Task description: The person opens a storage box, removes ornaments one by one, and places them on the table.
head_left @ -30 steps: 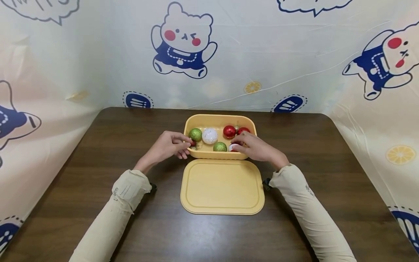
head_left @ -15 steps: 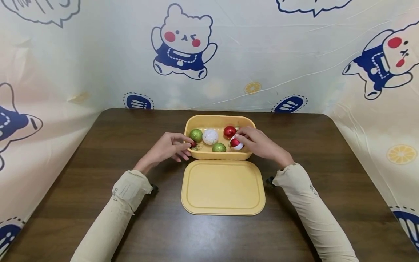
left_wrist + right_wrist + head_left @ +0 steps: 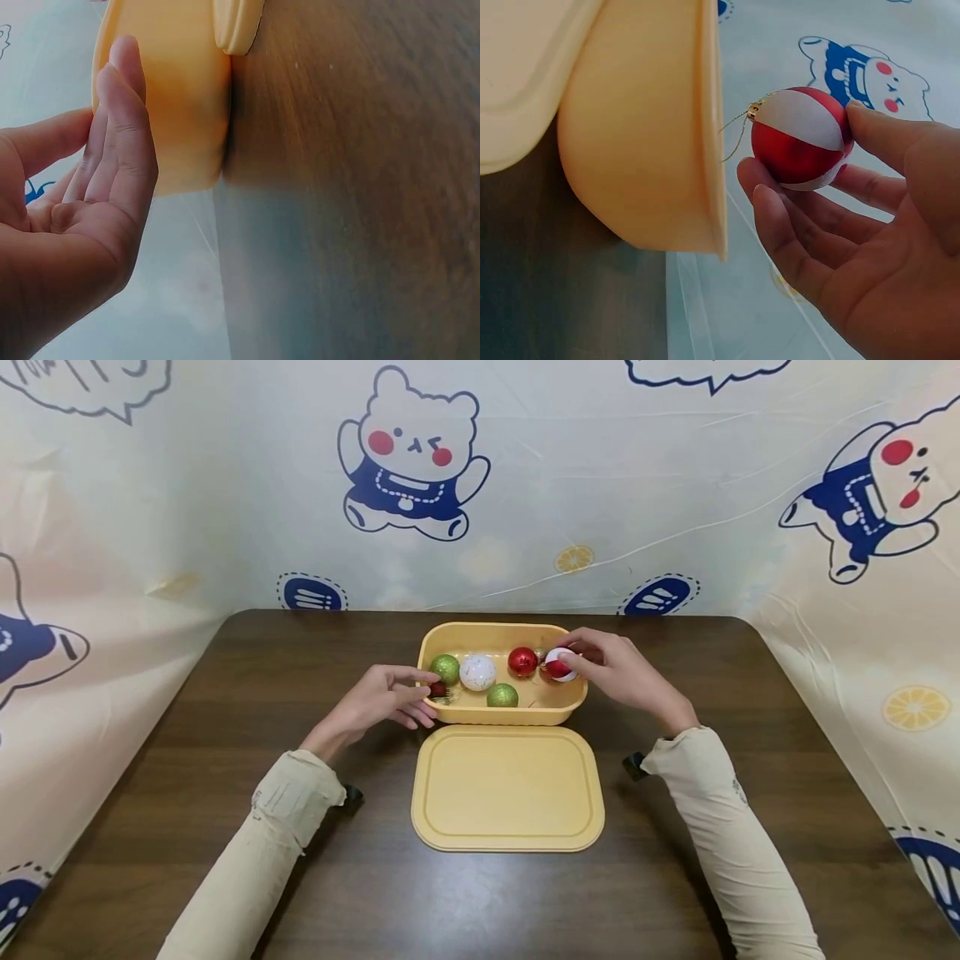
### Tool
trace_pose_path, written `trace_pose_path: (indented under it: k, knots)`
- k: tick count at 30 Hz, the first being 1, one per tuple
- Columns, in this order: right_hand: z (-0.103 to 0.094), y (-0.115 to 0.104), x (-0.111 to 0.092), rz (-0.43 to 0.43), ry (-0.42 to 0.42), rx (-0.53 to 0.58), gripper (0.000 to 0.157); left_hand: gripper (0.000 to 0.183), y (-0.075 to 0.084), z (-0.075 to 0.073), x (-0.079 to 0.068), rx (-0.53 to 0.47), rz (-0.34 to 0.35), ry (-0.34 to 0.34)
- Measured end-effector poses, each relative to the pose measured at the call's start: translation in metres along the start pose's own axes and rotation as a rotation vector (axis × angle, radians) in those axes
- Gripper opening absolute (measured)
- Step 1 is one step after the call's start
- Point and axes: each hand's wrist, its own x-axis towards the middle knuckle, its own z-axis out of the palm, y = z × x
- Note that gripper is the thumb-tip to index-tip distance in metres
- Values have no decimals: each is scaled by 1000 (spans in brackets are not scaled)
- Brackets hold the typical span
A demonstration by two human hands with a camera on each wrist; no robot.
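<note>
At the left end of the yellow box (image 3: 504,716), the head view shows the left hand (image 3: 380,697), fingers (image 3: 411,674) loosely extended; over the right end, the right hand (image 3: 622,672) pinches a red-and-white ball (image 3: 554,667). Left wrist view: thumb (image 3: 64,136) at the rim (image 3: 100,46). Right wrist view: ball just above it.

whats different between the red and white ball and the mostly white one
The red-and-white ball has bold red and white panels; the white ball is mostly white, with specks.
The red-and-white ball is held by the right hand; the white ball lies in the yellow box.
Both are round.
</note>
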Motion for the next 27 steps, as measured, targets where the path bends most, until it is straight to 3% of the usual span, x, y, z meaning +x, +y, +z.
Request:
trace_pose_path:
  k: [17, 27]
  knots:
    - [-30, -5, -15, 54, 151, 76, 37, 38, 3, 4, -1, -35, -17, 43]
    - [-49, 13, -19, 77, 227, 68, 37, 38, 5, 5, 1, -61, -24, 68]
